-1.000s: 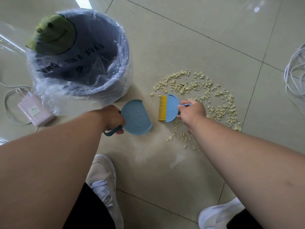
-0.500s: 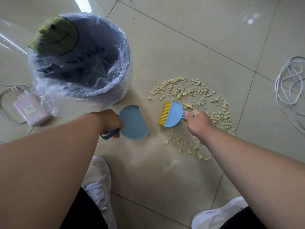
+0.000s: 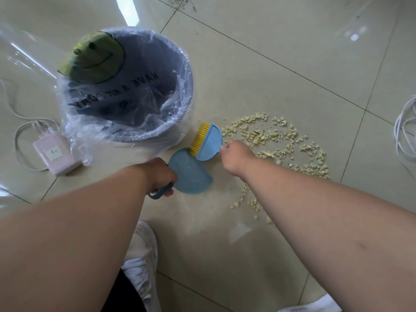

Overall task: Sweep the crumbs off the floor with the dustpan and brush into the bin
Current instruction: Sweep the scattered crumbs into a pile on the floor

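Observation:
My left hand (image 3: 157, 175) grips the dark handle of a small blue dustpan (image 3: 189, 174) lying on the tiled floor. My right hand (image 3: 236, 156) holds the thin handle of a blue brush (image 3: 209, 141) with yellow bristles. The brush overlaps the dustpan's far edge, bristles pointing toward the bin. Pale yellow crumbs (image 3: 281, 140) lie scattered on the floor to the right of the brush, and a smaller trail of them (image 3: 247, 199) runs under my right forearm. The grey-blue bin (image 3: 186, 91), lined with a clear plastic bag, stands just behind the dustpan.
A green frog-faced piece (image 3: 94, 57) sits at the bin's far rim. A pink charger (image 3: 56, 155) with its white cable lies left of the bin. White cables (image 3: 405, 129) coil at the right edge. My white shoes (image 3: 141, 262) are below.
The brush has swung left, away from the crumb pile, and now overlaps the dustpan beside the bin. My left hand still grips the dustpan handle in about the same place. The camera has shifted.

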The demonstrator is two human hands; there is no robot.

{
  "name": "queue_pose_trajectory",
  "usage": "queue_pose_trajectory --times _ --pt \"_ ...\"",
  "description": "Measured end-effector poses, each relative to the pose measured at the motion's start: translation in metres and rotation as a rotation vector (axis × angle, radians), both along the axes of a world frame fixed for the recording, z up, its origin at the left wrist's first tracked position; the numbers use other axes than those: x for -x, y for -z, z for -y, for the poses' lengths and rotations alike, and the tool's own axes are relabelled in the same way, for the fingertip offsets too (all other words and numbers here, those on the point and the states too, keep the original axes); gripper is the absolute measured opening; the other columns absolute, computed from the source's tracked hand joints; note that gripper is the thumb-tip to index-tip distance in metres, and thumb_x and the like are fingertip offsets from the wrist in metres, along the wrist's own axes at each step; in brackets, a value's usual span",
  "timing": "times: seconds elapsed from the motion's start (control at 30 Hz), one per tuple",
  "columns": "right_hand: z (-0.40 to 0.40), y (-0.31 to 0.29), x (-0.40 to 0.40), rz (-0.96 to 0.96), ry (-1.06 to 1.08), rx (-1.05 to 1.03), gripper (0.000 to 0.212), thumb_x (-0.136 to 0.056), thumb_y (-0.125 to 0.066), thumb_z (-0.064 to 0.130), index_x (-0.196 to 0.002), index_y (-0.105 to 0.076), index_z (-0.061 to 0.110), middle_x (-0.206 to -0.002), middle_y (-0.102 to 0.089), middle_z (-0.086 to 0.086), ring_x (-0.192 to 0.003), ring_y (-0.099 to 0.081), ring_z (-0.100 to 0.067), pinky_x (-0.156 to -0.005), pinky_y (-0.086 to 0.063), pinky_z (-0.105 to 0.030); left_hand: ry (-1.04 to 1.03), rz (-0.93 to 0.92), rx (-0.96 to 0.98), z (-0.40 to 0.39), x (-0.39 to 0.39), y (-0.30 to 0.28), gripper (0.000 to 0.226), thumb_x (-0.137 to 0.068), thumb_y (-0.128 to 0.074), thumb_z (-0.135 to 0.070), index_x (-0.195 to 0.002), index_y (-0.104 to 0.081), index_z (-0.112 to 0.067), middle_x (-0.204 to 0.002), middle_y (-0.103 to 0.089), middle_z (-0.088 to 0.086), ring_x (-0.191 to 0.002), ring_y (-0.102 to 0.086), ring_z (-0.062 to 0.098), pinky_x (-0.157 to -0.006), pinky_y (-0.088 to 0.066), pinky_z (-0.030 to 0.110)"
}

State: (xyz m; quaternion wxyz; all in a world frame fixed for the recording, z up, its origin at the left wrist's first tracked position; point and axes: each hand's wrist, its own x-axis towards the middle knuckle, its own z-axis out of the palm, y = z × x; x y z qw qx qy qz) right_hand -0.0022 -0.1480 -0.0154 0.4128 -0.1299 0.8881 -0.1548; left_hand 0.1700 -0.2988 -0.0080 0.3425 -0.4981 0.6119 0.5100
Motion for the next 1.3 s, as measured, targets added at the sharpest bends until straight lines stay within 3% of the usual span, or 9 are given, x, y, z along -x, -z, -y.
queue_pose_trajectory --times 0.1,0.23,0.33,0.5,0.67,0.83,0.93,1.07,1.3 --pt "0.004 0.0 0.017 -0.014 0.077 -0.042 0.03 -0.107 -0.046 0.024 -0.116 -0.065 0.002 -0.119 -0.066 -0.014 -0.108 -0.064 -0.034 -0.088 -0.05 -0.034 -0.005 0.003 -0.006 0.0 0.001 0.004 0.027 -0.088 -0.055 0.004 -0.114 -0.061 0.007 -0.089 -0.071 0.023 -0.065 -0.075 0.03 -0.062 -0.048 0.029" --pt "-0.01 -0.003 0.041 -0.047 0.243 -0.07 0.035 -0.106 -0.048 0.022 -0.133 -0.064 0.006 -0.135 -0.065 -0.012 -0.119 -0.063 -0.034 -0.098 -0.054 -0.038 0.031 -0.028 -0.033 -0.001 0.004 0.006 0.026 -0.089 -0.052 0.003 -0.112 -0.063 0.003 -0.097 -0.074 0.025 -0.075 -0.081 0.033 -0.072 -0.054 0.038" --pt "-0.036 0.003 0.054 -0.086 0.326 -0.093 0.035 -0.104 -0.051 0.023 -0.133 -0.065 0.01 -0.134 -0.066 -0.009 -0.115 -0.064 -0.034 -0.092 -0.053 -0.037 0.075 -0.031 -0.038 -0.005 0.006 0.007 0.027 -0.087 -0.052 0.002 -0.112 -0.064 0.002 -0.093 -0.076 0.024 -0.072 -0.082 0.031 -0.073 -0.052 0.039" --pt "-0.089 0.004 0.053 -0.083 0.345 -0.195 0.037 -0.105 -0.05 0.027 -0.131 -0.061 0.002 -0.128 -0.065 -0.022 -0.115 -0.063 -0.039 -0.088 -0.05 -0.039 0.086 -0.022 -0.025 -0.006 0.007 0.009 0.029 -0.088 -0.051 0.0 -0.114 -0.063 0.002 -0.096 -0.077 0.026 -0.079 -0.083 0.033 -0.073 -0.049 0.039" --pt "-0.134 0.002 0.042 -0.059 0.358 -0.249 0.04 -0.107 -0.044 0.031 -0.126 -0.064 0.001 -0.129 -0.064 -0.021 -0.118 -0.061 -0.039 -0.093 -0.048 -0.038 0.162 -0.03 -0.003 -0.006 0.006 0.005 0.028 -0.09 -0.053 -0.001 -0.115 -0.065 0.001 -0.085 -0.08 0.022 -0.058 -0.078 0.021 -0.068 -0.053 0.035" --pt "-0.135 -0.01 0.035 -0.006 0.469 -0.05 0.031 -0.107 -0.045 0.034 -0.096 -0.069 0.017 -0.094 -0.064 -0.009 -0.081 -0.058 -0.026 -0.076 -0.044 -0.036 0.168 -0.03 0.014 -0.006 0.006 0.004 0.028 -0.091 -0.054 -0.001 -0.116 -0.066 0.001 -0.084 -0.08 0.021 -0.056 -0.077 0.019 -0.054 -0.053 0.025" --pt "-0.115 -0.014 0.035 0.009 0.443 0.016 0.031 -0.107 -0.043 0.036 -0.101 -0.068 0.017 -0.09 -0.062 -0.005 -0.073 -0.054 -0.021 -0.067 -0.042 -0.031 0.154 -0.047 0.016 -0.007 0.006 0.002 0.025 -0.092 -0.055 0.0 -0.115 -0.066 0.002 -0.087 -0.078 0.022 -0.052 -0.075 0.017 -0.047 -0.053 0.024" --pt "-0.074 -0.014 0.036 0.012 0.343 0.07 0.035 -0.109 -0.041 0.032 -0.112 -0.067 0.009 -0.104 -0.066 -0.012 -0.092 -0.063 -0.027 -0.077 -0.049 -0.034 0.112 -0.097 0.029 -0.008 0.008 0.005 0.021 -0.092 -0.055 0.003 -0.11 -0.067 0.002 -0.085 -0.076 0.023 -0.052 -0.075 0.018 -0.048 -0.055 0.025" --pt "-0.01 -0.004 0.047 -0.009 0.124 -0.01 0.037 -0.107 -0.041 0.025 -0.126 -0.064 0.004 -0.126 -0.065 -0.02 -0.117 -0.061 -0.036 -0.079 -0.038 -0.029 -0.003 -0.161 0.07 -0.009 0.01 0.012 0.017 -0.091 -0.059 0.007 -0.1 -0.072 0.001 -0.083 -0.079 0.025 -0.062 -0.079 0.023 -0.056 -0.062 0.029"
